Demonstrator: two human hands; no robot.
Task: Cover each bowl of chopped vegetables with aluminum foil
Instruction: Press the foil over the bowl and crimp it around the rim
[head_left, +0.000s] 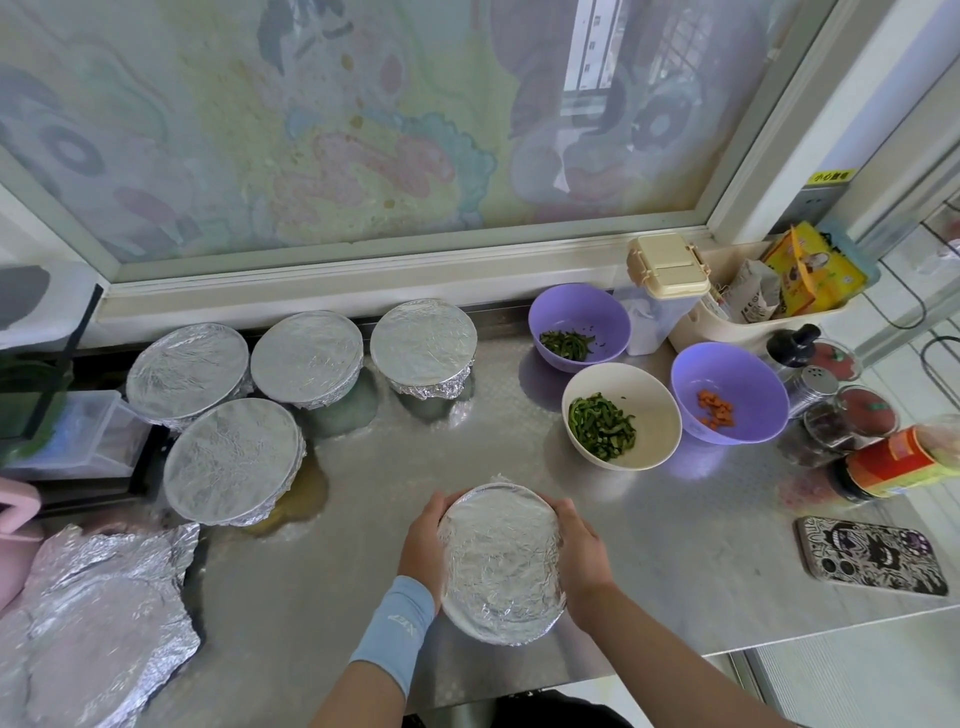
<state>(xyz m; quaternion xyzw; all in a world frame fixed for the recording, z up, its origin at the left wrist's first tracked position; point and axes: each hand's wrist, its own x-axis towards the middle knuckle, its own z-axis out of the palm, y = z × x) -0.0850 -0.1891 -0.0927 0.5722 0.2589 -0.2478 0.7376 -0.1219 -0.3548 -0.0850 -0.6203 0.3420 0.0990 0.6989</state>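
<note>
Both hands, left hand (423, 540) and right hand (579, 551), curl around the sides of a round bowl covered in silver aluminum foil (501, 564) at 6 o'clock on a shiny steel tabletop (363, 519). Four more foil-covered bowls (234, 462) sit at 10 o'clock. Three uncovered purple and white bowls of chopped vegetables (649, 410) sit at 2 o'clock, and loose crumpled foil sheets (98, 613) lie at 8 o'clock.

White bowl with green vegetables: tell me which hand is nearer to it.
Right. The right hand holds the right edge of the foil-covered bowl, below the white bowl; the left hand holds its left edge, farther off.
</note>
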